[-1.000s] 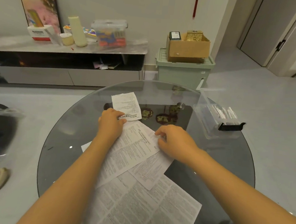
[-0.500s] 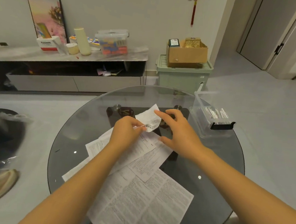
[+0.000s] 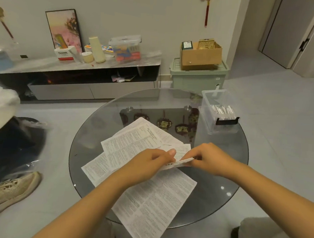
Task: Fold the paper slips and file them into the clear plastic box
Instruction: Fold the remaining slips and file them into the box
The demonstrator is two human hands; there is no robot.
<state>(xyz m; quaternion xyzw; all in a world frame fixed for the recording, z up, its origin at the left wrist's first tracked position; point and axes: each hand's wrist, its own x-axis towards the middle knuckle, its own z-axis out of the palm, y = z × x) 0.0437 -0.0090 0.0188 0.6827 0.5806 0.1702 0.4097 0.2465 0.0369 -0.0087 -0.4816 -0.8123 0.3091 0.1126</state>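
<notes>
over glass table (image 3: 99,144), paper slip (image 3: 179,161) pinched between left hand (image 3: 150,162) and right hand (image 3: 210,159).

I see soft, even indoor light, a little dim and warm, with no hard shadows. Near-side and right of my fingers (image 3: 170,152), the glass surface (image 3: 211,205) shows small bright glints, and beyond the fingers it mirrors the room faintly. Far left of the fingers, the frame edge smears and bends with wide-angle distortion. Print on the sheets (image 3: 132,141) just left of them stays too soft to read.
</notes>
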